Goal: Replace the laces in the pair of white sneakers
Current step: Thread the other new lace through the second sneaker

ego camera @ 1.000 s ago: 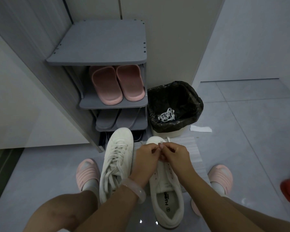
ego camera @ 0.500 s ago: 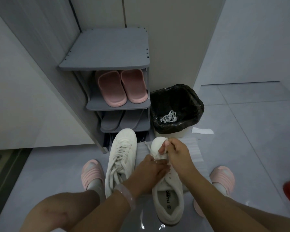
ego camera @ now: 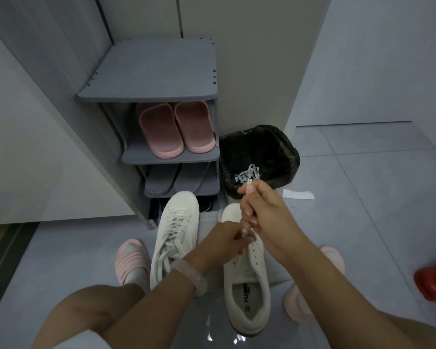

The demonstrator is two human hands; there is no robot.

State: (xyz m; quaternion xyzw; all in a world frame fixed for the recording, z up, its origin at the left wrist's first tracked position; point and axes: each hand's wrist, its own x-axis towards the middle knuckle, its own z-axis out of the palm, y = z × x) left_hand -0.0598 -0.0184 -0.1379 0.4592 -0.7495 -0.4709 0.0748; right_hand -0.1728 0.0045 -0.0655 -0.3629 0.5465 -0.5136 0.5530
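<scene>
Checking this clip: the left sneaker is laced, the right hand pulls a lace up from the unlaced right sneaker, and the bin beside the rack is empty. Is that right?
Not quite. The bin is not empty: the head view shows a bundle of old white laces lying in it. The rest holds: the left sneaker is laced, and the right hand pulls a lace up from the unlaced right sneaker.

Glossy floor tiles (ego camera: pixel 363 222); crinkly black plastic bin liner (ego camera: pixel 285 149).

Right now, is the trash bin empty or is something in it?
Not empty. The black-lined trash bin stands open, and a bundle of white laces lies inside on the bag. Whether anything sits beneath them cannot be told.
</scene>
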